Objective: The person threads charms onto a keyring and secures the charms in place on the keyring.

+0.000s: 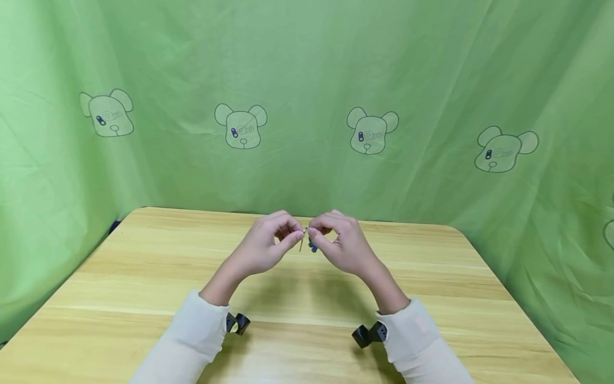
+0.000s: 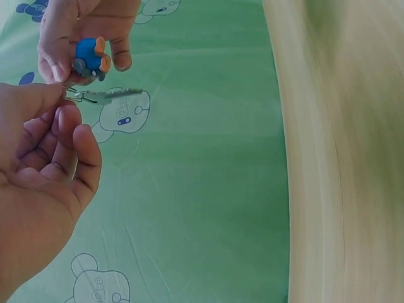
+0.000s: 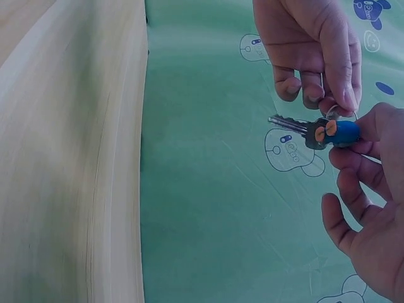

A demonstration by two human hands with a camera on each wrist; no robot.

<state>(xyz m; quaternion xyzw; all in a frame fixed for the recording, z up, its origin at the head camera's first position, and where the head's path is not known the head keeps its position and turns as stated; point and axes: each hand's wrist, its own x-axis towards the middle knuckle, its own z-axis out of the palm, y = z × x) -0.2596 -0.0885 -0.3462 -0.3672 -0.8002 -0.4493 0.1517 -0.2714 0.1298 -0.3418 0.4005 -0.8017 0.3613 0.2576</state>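
Observation:
Both hands meet in the air over the table's far half. My left hand pinches a thin metal key ring between thumb and forefinger. From the ring a silver key with a toothed blade hangs down. My right hand pinches a small figurine keychain at its top, right beside the ring; its fingertips partly cover the join. The figurine has a blue body with orange and grey parts. In the right wrist view, the key's dark head overlaps the figurine.
Beneath the hands lies a wood-grain table with rounded far corners. A green curtain printed with bear-head outlines surrounds it. Small black cameras are strapped at both light sleeves.

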